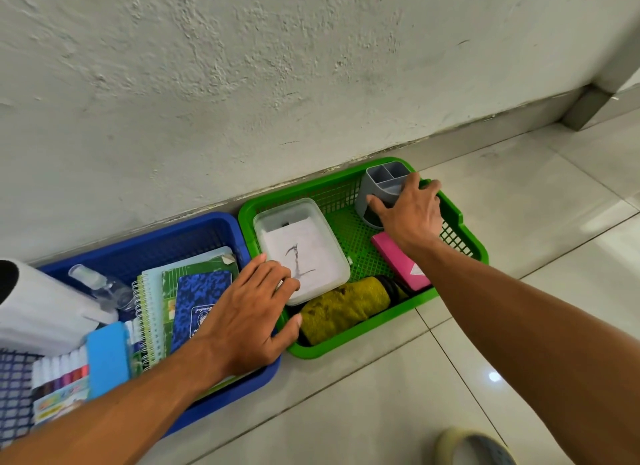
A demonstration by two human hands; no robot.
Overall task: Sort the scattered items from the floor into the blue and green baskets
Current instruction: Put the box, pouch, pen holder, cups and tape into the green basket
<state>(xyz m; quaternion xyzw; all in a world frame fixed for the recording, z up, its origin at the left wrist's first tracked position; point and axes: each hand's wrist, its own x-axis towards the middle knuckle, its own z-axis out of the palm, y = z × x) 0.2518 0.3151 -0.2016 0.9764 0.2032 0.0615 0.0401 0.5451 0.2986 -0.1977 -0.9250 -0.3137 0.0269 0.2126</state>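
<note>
Right hand (412, 215) grasps grey pen holder (379, 193) in green basket's (460, 222) far corner; left hand (249, 312) lies flat, released, across blue basket (194, 229) rim, fingertips on clear lidded box (301, 250) just ahead

My left hand (247, 314) hides the seam between the blue basket (194, 227) and green basket (460, 222), my right hand (410, 212) covers the grey organizer's (379, 187) near side, and the frame's edge cuts off the white roll (38, 302) and tape ring (474, 447).
</note>
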